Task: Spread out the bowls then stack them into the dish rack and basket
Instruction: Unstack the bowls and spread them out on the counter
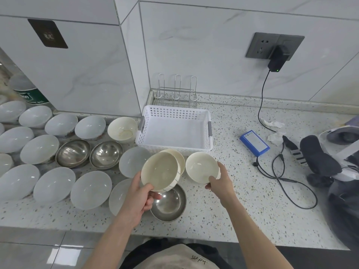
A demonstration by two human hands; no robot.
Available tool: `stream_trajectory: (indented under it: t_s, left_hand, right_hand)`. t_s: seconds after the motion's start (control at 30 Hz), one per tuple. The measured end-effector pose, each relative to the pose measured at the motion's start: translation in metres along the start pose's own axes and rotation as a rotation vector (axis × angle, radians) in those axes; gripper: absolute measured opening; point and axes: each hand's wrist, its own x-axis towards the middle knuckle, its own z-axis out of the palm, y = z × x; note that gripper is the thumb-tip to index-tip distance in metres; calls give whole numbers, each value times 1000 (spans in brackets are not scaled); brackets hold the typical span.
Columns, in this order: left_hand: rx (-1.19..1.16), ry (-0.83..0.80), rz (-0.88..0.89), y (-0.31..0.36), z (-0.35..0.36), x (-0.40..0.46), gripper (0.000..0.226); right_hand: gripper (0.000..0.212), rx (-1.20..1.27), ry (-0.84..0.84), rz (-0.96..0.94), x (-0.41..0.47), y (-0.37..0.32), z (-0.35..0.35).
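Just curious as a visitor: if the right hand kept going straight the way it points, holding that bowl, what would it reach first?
Probably the white basket, lying just beyond the cream bowl that the right hand holds; depth is hard to judge.

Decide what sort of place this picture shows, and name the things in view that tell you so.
Most likely a kitchen counter, at home or in a canteen. Many bowls are spread over a speckled stone worktop, a wire dish rack stands behind a white basket, and the wall is tiled with a socket.

Dish rack (175,94) behind basket (174,131); bowls (54,156) left.
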Motion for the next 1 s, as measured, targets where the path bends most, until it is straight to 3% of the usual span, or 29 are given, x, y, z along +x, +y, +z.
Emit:
stream_trajectory:
  t_s: [0.37, 0.47, 0.67, 0.73, 0.8, 1.0]
  left_hand:
    - [272, -140, 19, -5, 24, -16, 61]
    - [354, -207, 32, -10, 38, -19, 66]
    - [519, -319, 63, -32, 71, -19, 70]
    - [554, -334, 86, -40, 80, -18, 71]
    - [580, -341, 95, -47, 86, -16, 72]
    - [728, -325, 109, -65, 96, -14, 72]
  right_hand:
    - [48, 139, -16, 141, -14, 8, -5]
    - [32, 102, 1, 77, -32, 16, -17]
    - [40, 222, -146, -55, -65, 32, -44]
    - [37, 194, -159, -108, -68, 40, -51]
    - [16, 121, -151, -142, -69, 47, -56]
    - [32, -82, -143, -145, -60, 61, -60]
